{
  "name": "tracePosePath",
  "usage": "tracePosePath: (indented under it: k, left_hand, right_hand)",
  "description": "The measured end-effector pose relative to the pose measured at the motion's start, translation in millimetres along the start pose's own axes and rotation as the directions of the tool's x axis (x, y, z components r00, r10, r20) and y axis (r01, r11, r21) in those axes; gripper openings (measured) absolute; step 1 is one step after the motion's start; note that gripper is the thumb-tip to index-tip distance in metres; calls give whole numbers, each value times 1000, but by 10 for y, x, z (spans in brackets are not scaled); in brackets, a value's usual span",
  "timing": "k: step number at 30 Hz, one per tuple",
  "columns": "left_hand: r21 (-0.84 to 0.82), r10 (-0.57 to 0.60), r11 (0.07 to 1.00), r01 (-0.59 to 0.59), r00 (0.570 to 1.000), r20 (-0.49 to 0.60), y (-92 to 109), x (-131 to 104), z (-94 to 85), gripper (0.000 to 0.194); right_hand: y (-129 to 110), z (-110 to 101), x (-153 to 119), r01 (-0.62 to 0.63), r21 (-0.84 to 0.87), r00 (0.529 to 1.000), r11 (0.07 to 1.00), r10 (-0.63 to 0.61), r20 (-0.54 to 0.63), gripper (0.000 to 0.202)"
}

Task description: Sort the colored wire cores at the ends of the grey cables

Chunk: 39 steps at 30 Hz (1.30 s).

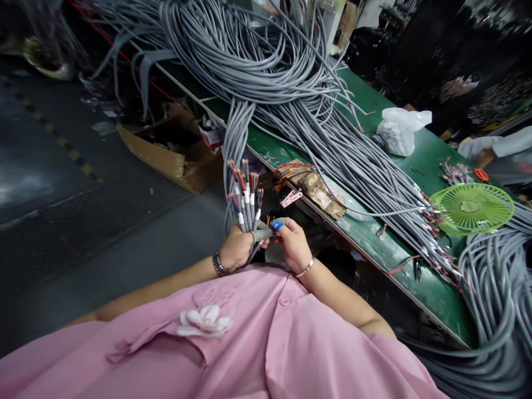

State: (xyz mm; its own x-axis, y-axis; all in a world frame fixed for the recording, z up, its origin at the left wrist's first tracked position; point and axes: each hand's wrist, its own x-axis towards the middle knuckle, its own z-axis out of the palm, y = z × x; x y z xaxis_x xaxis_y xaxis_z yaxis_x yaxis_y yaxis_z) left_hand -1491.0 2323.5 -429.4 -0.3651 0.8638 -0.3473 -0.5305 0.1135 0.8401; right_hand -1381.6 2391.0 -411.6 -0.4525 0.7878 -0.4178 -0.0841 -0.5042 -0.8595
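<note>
My left hand (238, 248) is closed round a bunch of grey cables (248, 213). Their ends point up and away from me, with white bands and fanned red, blue and other coloured wires (245, 176). Close beside it, my right hand (293, 244) pinches at the fine wires of a cable end; a few orange wires (268, 221) show between the two hands. Something blue covers the right thumb tip, and grey wrapping covers fingers on both hands. Exactly what the right fingertips grip is partly hidden.
A green table (366, 100) runs diagonally ahead, bearing a large heap of grey cables (249, 61). On it are a green fan (471, 208), a white plastic bag (401, 133) and a pink clip (291, 198) at the edge. A cardboard box (166, 160) stands on the floor, left.
</note>
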Motion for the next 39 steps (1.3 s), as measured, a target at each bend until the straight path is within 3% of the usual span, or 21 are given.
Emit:
tracePosePath:
  k: [6,9,15,24,31,39]
  left_hand:
    - [-65,22,998,-26,997,-68,3,14,-50,17]
    - [-66,44,997,-48,998,-55,15,16,-38,17]
    - [-59,49,997,-52,997,-52,-21,18,-28,16]
    - [-111,59,991,-69,994,-87,46,34,-35,19]
    - [-64,62,996,-65,997,-38,-5,20,-44,17]
    - [-58,52,997,-55,997,-48,-26,10,-37,14]
  right_hand:
    - [-119,-102,-3,-99,36,995,994,99,23,34]
    - [-140,-134,-37,-118,-45,991,992,120,56,38]
    - [-77,-125,-49,-64,-156,995,986,76,70,34]
    - [-57,-226,-51,-119,-33,990,992,121,66,14]
    - [-133,-199,-66,-102,-72,990,992,108,88,34]
    - [-30,-163,-71,-65,-108,994,992,74,77,20]
